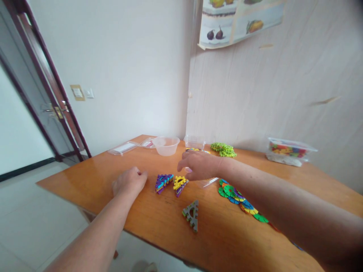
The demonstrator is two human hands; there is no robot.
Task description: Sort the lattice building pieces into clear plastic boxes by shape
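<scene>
Head view showed the right hand (pixel 198 165) loosely curled, hovering over the yellow triangle (pixel 179 184); the left hand (pixel 129 182) rested fisted at nine o'clock. Gripping probably needs lowering first.

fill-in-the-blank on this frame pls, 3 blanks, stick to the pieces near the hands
1. The left hand rests on the table as a closed ____.
2. The right hand hovers just above the ____-topped triangle stack.
3. Nearest the table's front edge lies a ____ triangle piece.

Missing words: fist; yellow; grey
</scene>
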